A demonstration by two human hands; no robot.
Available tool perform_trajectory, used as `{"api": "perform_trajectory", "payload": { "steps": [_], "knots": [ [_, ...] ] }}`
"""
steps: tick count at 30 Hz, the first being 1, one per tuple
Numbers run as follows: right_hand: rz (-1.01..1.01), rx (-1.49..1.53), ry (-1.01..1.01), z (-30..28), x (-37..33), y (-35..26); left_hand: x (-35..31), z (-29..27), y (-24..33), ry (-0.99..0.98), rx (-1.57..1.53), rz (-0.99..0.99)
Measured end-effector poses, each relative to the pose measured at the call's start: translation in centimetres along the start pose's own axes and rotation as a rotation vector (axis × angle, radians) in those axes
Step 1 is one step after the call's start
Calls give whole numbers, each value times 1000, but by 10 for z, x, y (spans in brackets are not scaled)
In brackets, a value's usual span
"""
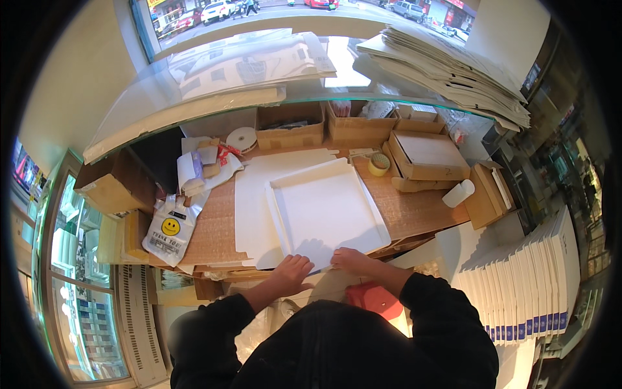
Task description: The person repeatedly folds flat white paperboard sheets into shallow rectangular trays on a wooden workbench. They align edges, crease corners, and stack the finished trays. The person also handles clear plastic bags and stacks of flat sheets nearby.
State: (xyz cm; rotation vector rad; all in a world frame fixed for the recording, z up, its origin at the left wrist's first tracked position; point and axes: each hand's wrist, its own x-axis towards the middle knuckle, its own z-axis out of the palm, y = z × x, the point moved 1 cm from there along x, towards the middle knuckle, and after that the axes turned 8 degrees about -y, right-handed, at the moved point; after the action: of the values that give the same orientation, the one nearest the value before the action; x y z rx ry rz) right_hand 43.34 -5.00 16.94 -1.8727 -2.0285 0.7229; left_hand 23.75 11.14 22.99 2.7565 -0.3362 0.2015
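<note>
A shallow white cardboard box tray [324, 207] with raised rims lies on the wooden counter [414, 211], on top of flat white cardboard sheets [249, 201]. My left hand [293, 272] presses on the tray's near edge, fingers curled over it. My right hand [350, 259] grips the same near edge a little to the right. Both black sleeves come in from the bottom of the view.
A roll of tape [379, 164] and a brown box [427, 155] sit to the right; a white plastic bag with a smiley face [170, 227] lies to the left. Folded white boxes [525, 285] are stacked at right. A glass shelf [259, 84] with flat cardboard hangs above.
</note>
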Motion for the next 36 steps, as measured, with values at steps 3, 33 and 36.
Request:
{"api": "perform_trajectory", "payload": {
  "steps": [3,33,36],
  "knots": [
    [-114,96,71,4,23,-27,11,23,0,-374,-12,-372],
    [-235,-335,16,-20,38,-16,17,61,-81,-230,-196,-306],
    [-286,-297,70,-24,25,-16,17,59,-79,-227,-197,-327]
  ]
}}
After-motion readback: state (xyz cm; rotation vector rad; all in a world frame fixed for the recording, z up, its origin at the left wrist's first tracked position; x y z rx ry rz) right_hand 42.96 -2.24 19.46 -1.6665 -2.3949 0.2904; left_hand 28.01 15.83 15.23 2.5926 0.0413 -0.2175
